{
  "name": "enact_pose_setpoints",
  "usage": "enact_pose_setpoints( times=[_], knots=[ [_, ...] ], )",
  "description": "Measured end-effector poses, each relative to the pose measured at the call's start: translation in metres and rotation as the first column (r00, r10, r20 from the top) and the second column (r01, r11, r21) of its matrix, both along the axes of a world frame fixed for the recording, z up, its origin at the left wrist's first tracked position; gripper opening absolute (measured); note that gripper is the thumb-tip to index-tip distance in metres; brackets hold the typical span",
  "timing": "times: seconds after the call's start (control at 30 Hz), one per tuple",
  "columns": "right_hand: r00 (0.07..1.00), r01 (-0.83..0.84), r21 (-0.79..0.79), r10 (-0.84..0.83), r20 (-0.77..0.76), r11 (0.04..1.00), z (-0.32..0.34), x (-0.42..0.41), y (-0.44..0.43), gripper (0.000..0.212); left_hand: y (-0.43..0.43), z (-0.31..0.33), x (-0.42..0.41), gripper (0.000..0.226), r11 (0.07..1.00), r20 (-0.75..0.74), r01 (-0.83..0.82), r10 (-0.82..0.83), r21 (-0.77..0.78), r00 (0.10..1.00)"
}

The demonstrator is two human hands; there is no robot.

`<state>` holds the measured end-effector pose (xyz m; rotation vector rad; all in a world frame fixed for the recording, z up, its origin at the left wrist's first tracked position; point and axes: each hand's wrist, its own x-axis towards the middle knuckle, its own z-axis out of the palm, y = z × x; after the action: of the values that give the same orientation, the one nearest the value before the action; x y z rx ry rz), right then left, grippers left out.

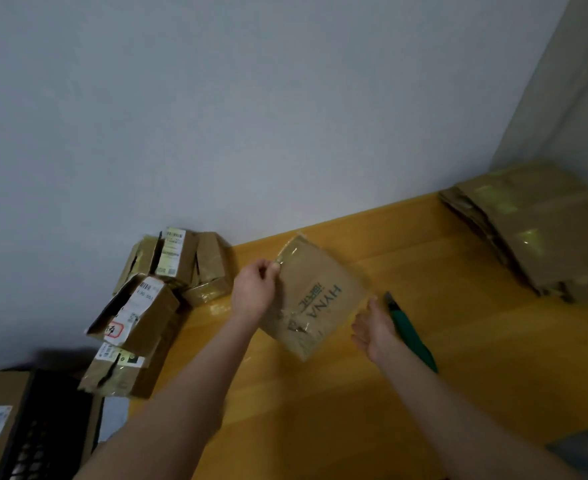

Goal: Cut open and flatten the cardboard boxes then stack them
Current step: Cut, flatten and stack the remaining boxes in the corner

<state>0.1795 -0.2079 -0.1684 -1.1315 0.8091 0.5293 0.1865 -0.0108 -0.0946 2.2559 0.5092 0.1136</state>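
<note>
A small brown cardboard box point(315, 296) printed "HYNA" lies on the yellow table point(320, 410), wrapped in clear tape. My left hand point(254, 289) pinches a loose strip of tape at the box's upper left corner. My right hand point(372, 329) rests open against the box's right edge, fingers relaxed. A green utility knife point(412, 332) lies on the table just right of my right hand, blade end pointing away from me. Flattened boxes point(541, 230) are stacked at the far right of the table.
Several unopened taped boxes with shipping labels point(147, 306) are piled at the table's left end against the grey wall. A larger carton and a black crate point(36, 427) sit lower left. A dark object point(586, 445) shows at the lower right.
</note>
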Motion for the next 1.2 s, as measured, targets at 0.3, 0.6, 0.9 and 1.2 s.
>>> enact_pose_setpoints(
  times=[0.3, 0.6, 0.9, 1.2],
  knots=[
    [0.954, -0.274, 0.16, 0.247, 0.171, 0.948, 0.016, 0.003, 0.005, 0.07, -0.01, 0.01, 0.005, 0.037, 0.914, 0.006, -0.042, 0.048, -0.404, 0.999],
    [0.992, -0.114, 0.084, 0.108, 0.067, 0.99, 0.02, -0.003, 0.018, 0.067, -0.002, -0.022, -0.011, 0.039, 0.99, 0.101, -0.035, 0.049, -0.136, 0.994],
    [0.984, -0.061, -0.23, 0.097, 0.151, 0.971, 0.01, -0.003, 0.045, 0.012, -0.01, -0.038, -0.011, 0.08, 0.906, -0.203, 0.304, -0.37, -0.295, 0.906],
    [0.871, -0.306, -0.824, 0.49, -0.04, 0.476, -0.022, 0.003, 0.016, 0.043, -0.031, -0.058, 0.003, 0.123, 0.787, -0.495, 0.495, -0.285, 0.368, 0.821]
  ],
)
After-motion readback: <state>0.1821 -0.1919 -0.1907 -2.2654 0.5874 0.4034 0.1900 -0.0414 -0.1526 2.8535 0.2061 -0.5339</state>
